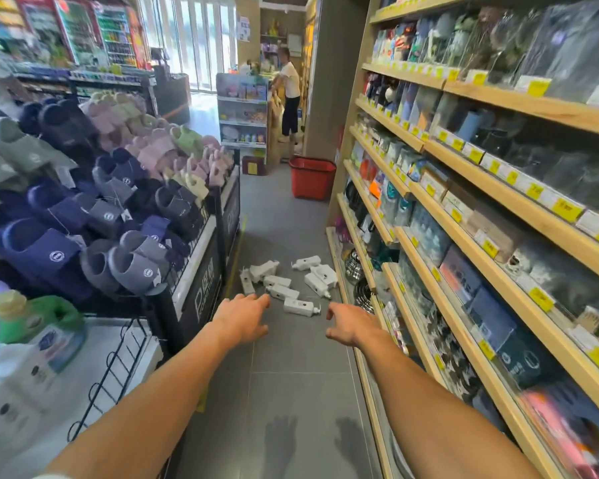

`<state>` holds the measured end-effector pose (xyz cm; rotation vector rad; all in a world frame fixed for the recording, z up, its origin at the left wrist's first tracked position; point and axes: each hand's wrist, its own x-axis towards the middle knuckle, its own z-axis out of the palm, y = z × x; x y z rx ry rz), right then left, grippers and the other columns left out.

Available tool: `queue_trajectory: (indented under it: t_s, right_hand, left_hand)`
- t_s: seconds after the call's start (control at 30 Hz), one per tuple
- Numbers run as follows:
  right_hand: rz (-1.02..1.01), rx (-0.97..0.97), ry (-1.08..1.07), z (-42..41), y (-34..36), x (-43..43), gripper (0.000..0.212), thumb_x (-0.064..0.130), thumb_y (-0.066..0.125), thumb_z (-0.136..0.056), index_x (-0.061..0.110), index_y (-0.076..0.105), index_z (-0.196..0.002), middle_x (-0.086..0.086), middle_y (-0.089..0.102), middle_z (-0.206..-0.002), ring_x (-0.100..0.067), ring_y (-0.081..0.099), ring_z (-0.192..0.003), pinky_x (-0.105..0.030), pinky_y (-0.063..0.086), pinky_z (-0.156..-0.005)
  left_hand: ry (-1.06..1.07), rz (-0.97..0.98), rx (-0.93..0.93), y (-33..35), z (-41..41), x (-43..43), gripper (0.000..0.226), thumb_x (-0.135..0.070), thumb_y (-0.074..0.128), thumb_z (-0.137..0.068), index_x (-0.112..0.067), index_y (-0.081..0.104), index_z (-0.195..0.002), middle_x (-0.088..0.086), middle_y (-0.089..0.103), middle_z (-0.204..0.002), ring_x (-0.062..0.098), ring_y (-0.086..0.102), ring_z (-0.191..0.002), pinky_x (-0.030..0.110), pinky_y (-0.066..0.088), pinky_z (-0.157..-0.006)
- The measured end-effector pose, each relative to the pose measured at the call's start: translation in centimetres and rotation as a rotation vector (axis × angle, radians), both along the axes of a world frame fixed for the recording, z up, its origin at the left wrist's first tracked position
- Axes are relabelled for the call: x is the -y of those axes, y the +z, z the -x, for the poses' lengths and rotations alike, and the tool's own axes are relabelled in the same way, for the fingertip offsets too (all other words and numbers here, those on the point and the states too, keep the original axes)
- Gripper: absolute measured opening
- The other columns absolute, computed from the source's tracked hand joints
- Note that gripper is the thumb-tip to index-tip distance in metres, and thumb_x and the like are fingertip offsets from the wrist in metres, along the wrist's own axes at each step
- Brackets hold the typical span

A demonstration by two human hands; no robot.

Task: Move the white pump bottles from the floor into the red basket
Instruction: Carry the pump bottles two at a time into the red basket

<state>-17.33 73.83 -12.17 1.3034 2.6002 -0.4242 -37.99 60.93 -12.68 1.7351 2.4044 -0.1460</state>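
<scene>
Both hands are out front and both empty. The left hand (242, 318) has its fingers stretched and spread, and the right hand (350, 324) is loosely curled round nothing. Ahead at twelve o'clock, the white plastic pump bottles (277, 281) lie scattered on their sides on the grey tiled floor (291, 392). None is in the red plastic basket (312, 178), which stands well beyond them up the aisle, also at twelve o'clock, near the foot of the wooden shelving (533, 107).

Here's what matters — the nearest white bottle (298, 307) lies right between the two hands, long axis running nine to three, pump head at the three o'clock end. From the left hand it sits at about two o'clock, body first; from the right hand at about ten o'clock, pump first. In this view they look about equally near. The hands' shadows fall on the tiles well short of the bottle, so I judge both hands are high and must drop and reach forward — the left looks better placed to wrap across the body.
</scene>
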Motion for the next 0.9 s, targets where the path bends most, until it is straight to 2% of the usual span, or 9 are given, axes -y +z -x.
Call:
queue_trajectory:
  t_s: [0.17,0.3,0.37,0.43,0.9]
  right_hand:
    - [0.018,0.002,0.021,1.9,-0.6,-4.7,0.039,0.036,0.066,-0.095,0.025,0.055,-0.131,-0.004,0.063,-0.13,-0.027,0.058,-0.12,-0.041,0.046,-0.101]
    - [0.039,-0.005,0.038,4.0,-1.5,-7.7,0.039,0.034,0.067,-0.095,0.025,0.055,-0.131,-0.004,0.061,-0.133,-0.027,0.056,-0.121,-0.038,0.042,-0.092]
    - [0.049,0.002,0.047,5.1,-2.3,-8.9,0.039,0.034,0.068,-0.094,0.025,0.056,-0.13,-0.004,0.06,-0.135,-0.028,0.055,-0.122,-0.038,0.043,-0.093]
    - [0.06,0.013,0.053,6.3,-2.8,-10.0,0.042,0.035,0.069,-0.093,0.025,0.056,-0.132,-0.004,0.059,-0.137,-0.029,0.054,-0.124,-0.041,0.045,-0.098]
    - [0.058,0.047,0.047,18.8,-4.4,-18.4,0.045,0.034,0.07,-0.093,0.023,0.055,-0.134,-0.003,0.061,-0.136,-0.028,0.055,-0.125,-0.04,0.046,-0.101]
  left_hand:
    - [0.001,0.022,-0.02,-0.2,1.8,-4.3,0.056,-0.046,0.059,-0.095,-0.027,0.039,-0.143,0.003,0.052,-0.14,0.028,0.051,-0.126,0.048,0.045,-0.101]
    - [-0.049,0.051,-0.147,-1.2,3.3,-7.0,0.056,-0.042,0.06,-0.094,-0.027,0.038,-0.144,0.003,0.052,-0.139,0.029,0.05,-0.125,0.047,0.042,-0.1]
    - [-0.072,0.079,-0.175,-2.1,4.0,-8.2,0.059,-0.042,0.059,-0.094,-0.027,0.036,-0.146,0.003,0.054,-0.137,0.029,0.051,-0.124,0.048,0.041,-0.099]
    - [-0.071,0.091,-0.171,-2.8,5.1,-9.5,0.058,-0.042,0.058,-0.095,-0.026,0.036,-0.146,0.004,0.054,-0.137,0.03,0.051,-0.124,0.049,0.04,-0.1]
    - [-0.096,0.087,-0.15,-3.1,17.7,-19.3,0.059,-0.046,0.057,-0.094,-0.027,0.038,-0.147,0.002,0.053,-0.138,0.029,0.05,-0.127,0.048,0.039,-0.102]
